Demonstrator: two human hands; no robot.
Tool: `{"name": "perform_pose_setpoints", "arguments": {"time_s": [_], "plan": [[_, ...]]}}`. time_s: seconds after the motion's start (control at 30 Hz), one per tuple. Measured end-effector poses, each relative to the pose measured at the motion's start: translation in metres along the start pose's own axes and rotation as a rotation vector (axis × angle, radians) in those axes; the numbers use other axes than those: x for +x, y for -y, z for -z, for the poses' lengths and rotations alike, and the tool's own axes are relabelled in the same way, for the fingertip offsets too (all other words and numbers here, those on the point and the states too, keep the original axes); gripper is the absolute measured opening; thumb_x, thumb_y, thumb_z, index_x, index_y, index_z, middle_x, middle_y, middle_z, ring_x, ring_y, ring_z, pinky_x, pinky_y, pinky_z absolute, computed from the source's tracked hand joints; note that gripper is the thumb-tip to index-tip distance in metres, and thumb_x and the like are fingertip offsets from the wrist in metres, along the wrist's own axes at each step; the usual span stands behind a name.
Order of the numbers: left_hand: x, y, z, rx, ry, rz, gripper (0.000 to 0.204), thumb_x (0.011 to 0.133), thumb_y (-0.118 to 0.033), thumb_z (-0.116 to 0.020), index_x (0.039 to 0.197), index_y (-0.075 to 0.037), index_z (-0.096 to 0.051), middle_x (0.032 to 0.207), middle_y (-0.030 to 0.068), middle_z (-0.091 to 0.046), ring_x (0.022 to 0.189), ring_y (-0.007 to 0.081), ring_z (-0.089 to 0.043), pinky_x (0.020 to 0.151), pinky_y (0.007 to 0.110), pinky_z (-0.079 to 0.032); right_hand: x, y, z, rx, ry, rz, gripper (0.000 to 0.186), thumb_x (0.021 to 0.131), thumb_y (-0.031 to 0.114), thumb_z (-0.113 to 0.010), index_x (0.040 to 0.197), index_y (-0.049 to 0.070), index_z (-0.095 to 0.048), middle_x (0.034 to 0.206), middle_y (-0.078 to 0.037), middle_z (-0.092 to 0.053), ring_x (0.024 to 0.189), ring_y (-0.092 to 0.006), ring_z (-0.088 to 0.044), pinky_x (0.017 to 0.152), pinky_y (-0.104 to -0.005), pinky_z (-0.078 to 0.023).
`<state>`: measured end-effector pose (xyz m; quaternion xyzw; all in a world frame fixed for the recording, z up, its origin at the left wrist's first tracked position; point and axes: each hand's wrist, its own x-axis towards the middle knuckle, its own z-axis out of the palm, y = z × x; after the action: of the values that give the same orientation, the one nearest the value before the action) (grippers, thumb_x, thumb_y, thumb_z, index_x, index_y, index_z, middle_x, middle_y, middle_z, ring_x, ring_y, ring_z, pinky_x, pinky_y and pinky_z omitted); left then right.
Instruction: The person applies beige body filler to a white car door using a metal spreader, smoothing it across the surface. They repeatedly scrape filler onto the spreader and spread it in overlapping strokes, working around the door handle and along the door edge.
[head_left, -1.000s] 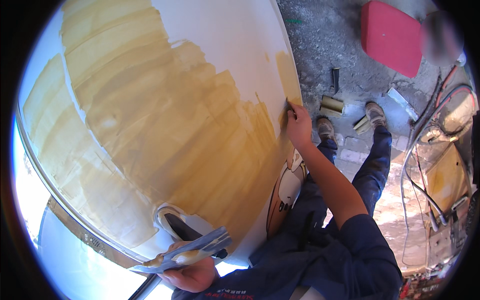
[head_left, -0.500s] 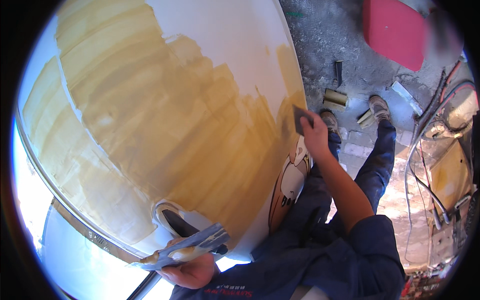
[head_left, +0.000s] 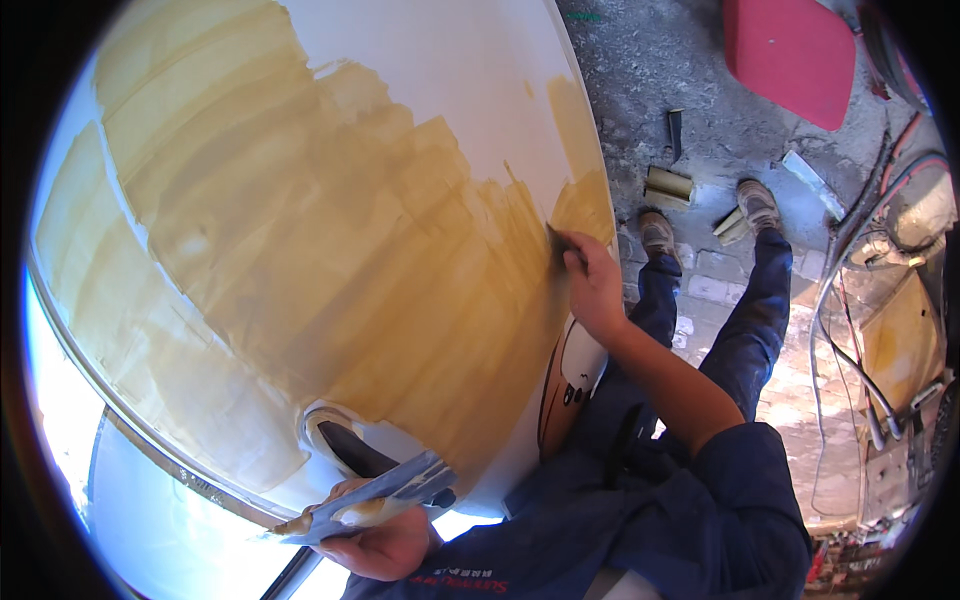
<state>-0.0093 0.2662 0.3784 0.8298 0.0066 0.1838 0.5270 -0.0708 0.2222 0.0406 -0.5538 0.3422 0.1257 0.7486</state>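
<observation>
A large, curved white panel [head_left: 440,75] fills the left and middle, with wide streaks of yellow-brown filler [head_left: 300,230] spread over it. My right hand [head_left: 597,295] pinches a thin dark filler spreader [head_left: 556,243], its edge against the panel near the right rim of the filler. At the lower left, my left hand [head_left: 385,548] grips a grey, flat mixing board [head_left: 425,480], tilted, with dabs of tan paste [head_left: 362,512] on it. Just beyond the board is a dark recess [head_left: 350,445] in the panel. A cartoon picture [head_left: 577,375] shows on the panel below my right hand.
On the grey floor at the right lie a red seat-like piece [head_left: 790,60], a dark strip [head_left: 675,135], an olive block [head_left: 668,188] and a pale bar [head_left: 814,184]. Hoses and cables [head_left: 835,280] run down the far right. My shoes [head_left: 758,205] stand beside the panel.
My right hand has moved left with the spreader, which is now turned more edge-on against the panel. My left hand with the board stays almost in place.
</observation>
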Motion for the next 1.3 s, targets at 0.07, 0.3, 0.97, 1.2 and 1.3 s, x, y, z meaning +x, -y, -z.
{"name": "perform_pose_setpoints", "arguments": {"time_s": [0.07,0.3,0.97,1.2,1.3], "plan": [[0.0,0.0,0.0,-0.009,0.001,-0.004,0.05,0.103,-0.024,-0.056,0.141,0.008,-0.047,0.133,0.0304,-0.057,0.116,0.035,-0.065,0.101,0.045,-0.054,-0.026,0.028,0.005,-0.031,0.079,0.095,0.029,0.098,0.001,-0.058,0.126,0.002,-0.067,0.119,-0.018,-0.069,0.111,-0.0297,-0.068,0.096,-0.0347,-0.051],[0.0,-0.002,-0.002,-0.018,0.032,0.001,0.05,0.104,-0.025,-0.054,0.141,0.008,-0.047,0.131,0.0305,-0.058,0.116,0.0349,-0.065,0.101,0.045,-0.054,-0.011,0.005,0.053,0.216,0.256,-0.237,0.03,0.1,0.008,-0.061,0.129,0.002,-0.065,0.116,-0.011,-0.072,0.106,-0.0173,-0.067,0.093,-0.0309,-0.052],[0.005,-0.004,-0.002,-0.044,0.066,0.014,0.05,0.107,-0.029,-0.048,0.139,0.009,-0.049,0.128,0.0308,-0.06,0.113,0.0346,-0.066,0.1,0.046,-0.055,-0.037,0.002,0.006,-0.014,0.044,-0.011,0.029,0.096,0.003,-0.062,0.125,0.004,-0.067,0.118,-0.018,-0.07,0.107,-0.0312,-0.068,0.093,-0.036,-0.053],[0.005,-0.003,-0.006,-0.052,0.092,0.011,0.05,0.108,-0.03,-0.046,0.138,0.01,-0.05,0.126,0.0309,-0.061,0.113,0.0345,-0.067,0.1,0.046,-0.055,-0.006,-0.053,0.046,0.124,0.141,-0.13,0.028,0.098,0.007,-0.061,0.125,0.002,-0.069,0.113,-0.014,-0.073,0.105,-0.0212,-0.069,0.094,-0.0322,-0.052],[0.005,-0.004,-0.009,-0.059,0.105,0.007,0.05,0.108,-0.03,-0.045,0.138,0.01,-0.05,0.126,0.031,-0.061,0.112,0.0344,-0.067,0.1,0.046,-0.055,0.049,-0.116,0.048,-0.085,-0.119,-0.217,0.029,0.096,0.013,-0.064,0.123,0.001,-0.07,0.109,-0.018,-0.074,0.101,-0.031,-0.072,0.087,-0.0371,-0.054]]}}
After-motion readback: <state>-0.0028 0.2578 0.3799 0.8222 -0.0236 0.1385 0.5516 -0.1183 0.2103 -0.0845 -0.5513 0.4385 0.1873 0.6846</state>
